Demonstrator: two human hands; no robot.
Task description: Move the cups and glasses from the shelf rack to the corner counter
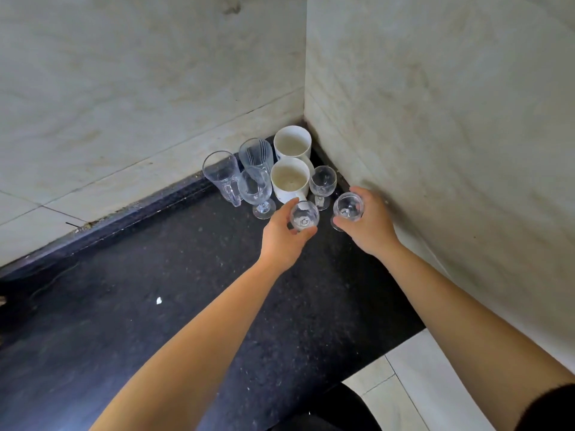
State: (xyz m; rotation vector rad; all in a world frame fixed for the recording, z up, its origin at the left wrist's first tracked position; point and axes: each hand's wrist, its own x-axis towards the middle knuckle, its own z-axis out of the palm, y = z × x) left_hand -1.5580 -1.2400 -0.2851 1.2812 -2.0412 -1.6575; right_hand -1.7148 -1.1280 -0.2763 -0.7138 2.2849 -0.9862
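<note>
My left hand grips a small clear stemmed glass just above the black corner counter. My right hand holds a second small stemmed glass close to the right wall. Behind them, in the corner, stand two white cups, one at the back and one in front. A small stemmed glass stands beside them, with a wine glass, a ribbed tall glass and a plain tall glass to the left. The shelf rack is out of view.
Marble-tiled walls meet at the corner and close in the counter at the back and right. The counter's front edge runs at the lower right, with pale floor tiles below. A small white scrap lies on the counter.
</note>
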